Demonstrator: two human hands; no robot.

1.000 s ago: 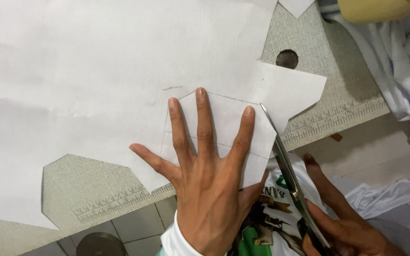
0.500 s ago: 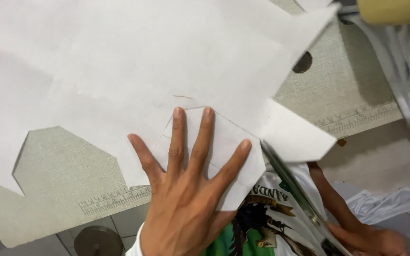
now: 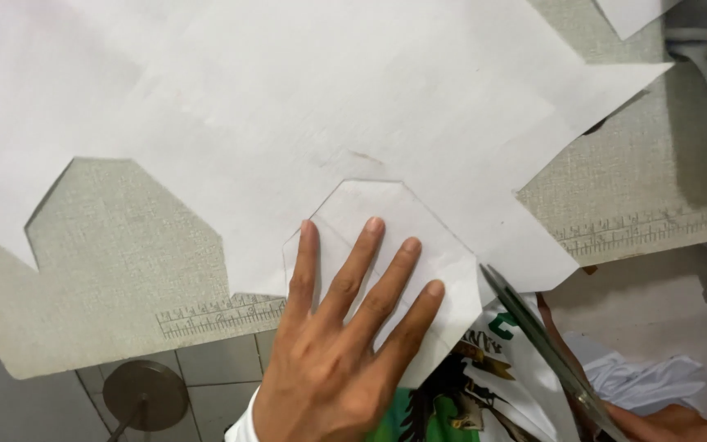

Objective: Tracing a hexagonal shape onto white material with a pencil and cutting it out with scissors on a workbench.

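Left hand [image 3: 337,368] flat, palm down, fingers spread, right hand [image 3: 673,424] low at the frame corner, grip seemingly closed

We seem to be in a tailoring or sewing workshop. We see a grey cutting mat [image 3: 108,270] with printed ruler scales along its edge, and over it a large white pattern paper [image 3: 304,106] with angular shapes already cut out. Long scissors [image 3: 542,344] sit at its edge, white fabric [image 3: 648,381] is bundled below, and the floor [image 3: 214,360] is tiled.
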